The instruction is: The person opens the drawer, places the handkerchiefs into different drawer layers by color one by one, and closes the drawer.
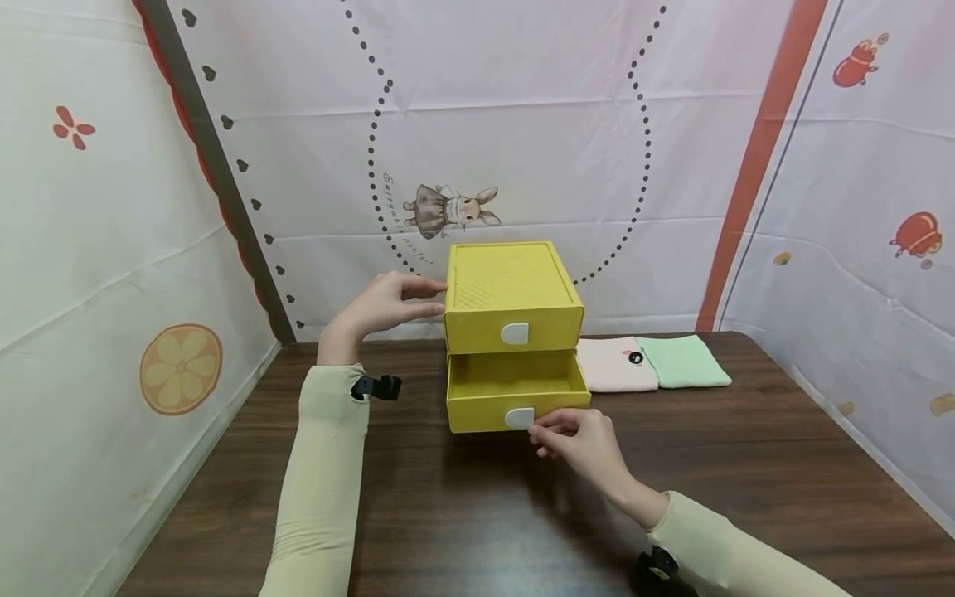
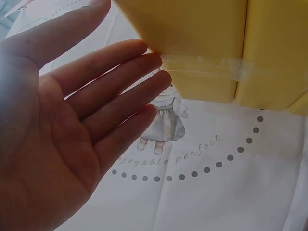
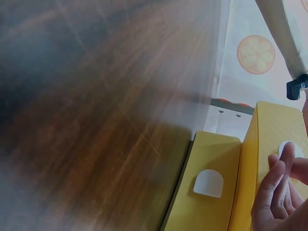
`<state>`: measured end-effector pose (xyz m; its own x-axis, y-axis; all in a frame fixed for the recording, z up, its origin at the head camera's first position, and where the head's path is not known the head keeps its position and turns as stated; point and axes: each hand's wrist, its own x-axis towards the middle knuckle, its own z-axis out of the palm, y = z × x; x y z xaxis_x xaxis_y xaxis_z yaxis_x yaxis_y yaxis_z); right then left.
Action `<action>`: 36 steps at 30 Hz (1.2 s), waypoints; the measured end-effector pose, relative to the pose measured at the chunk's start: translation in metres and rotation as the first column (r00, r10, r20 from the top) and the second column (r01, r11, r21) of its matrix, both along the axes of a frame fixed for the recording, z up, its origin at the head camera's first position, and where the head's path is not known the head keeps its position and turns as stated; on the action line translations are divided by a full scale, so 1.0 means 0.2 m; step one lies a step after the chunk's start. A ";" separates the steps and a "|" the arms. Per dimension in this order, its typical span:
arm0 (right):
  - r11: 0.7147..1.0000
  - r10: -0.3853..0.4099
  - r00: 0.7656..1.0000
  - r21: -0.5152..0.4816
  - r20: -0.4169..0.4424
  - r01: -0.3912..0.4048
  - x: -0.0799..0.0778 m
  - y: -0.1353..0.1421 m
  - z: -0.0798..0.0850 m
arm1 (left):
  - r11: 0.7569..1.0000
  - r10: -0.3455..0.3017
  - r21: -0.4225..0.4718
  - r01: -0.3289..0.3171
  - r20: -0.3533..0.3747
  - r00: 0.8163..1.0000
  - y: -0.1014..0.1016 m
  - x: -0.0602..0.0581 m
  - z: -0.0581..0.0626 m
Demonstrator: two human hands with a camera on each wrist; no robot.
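A yellow drawer cabinet [image 1: 515, 278] stands on the table with its top drawer in place. Below that, an open drawer [image 1: 481, 414] sticks out toward me, its visible inside bare. The thumb and fingers of my right hand [image 1: 585, 444] pinch the edge of this drawer's white handle [image 1: 519, 419]. Closer to the table, the right wrist view shows another drawer front with a white tab [image 3: 208, 183]. My left hand [image 1: 384, 303] is beside the cabinet's upper left side, fingers fairly straight and fingertips right at the wall; the left wrist view shows its palm [image 2: 57, 125].
Right of the cabinet lie a folded pink cloth [image 1: 615, 365] and a folded green cloth [image 1: 685, 361]. A printed cloth backdrop [image 1: 515, 149] rises behind and at both sides of the dark wooden table [image 1: 418, 514]. Clear tape [image 2: 207, 67] crosses the cabinet's side.
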<state>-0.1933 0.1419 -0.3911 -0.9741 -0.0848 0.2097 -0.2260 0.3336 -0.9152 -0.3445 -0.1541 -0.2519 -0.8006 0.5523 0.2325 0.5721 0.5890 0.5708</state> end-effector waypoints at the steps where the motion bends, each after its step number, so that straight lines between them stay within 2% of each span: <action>1: 1.000 0.002 1.000 0.000 -0.001 -0.002 0.01 0.00 0.00 | 1.000 -0.001 0.000 0.001 0.001 1.000 0.00 0.00 0.00; 13: 1.000 0.025 1.000 -0.003 0.019 -0.025 0.09 0.02 0.00 | 1.000 0.008 -0.009 -0.008 -0.001 1.000 0.00 0.01 0.01; 30: 0.999 0.032 0.998 0.011 0.061 -0.033 0.16 0.03 0.00 | 1.000 0.011 0.008 -0.011 -0.005 1.000 0.00 0.01 0.00; 36: 0.998 0.043 0.998 0.034 0.055 -0.045 0.24 -0.01 0.12 | 1.000 0.006 0.005 -0.006 -0.006 1.000 0.00 0.00 0.00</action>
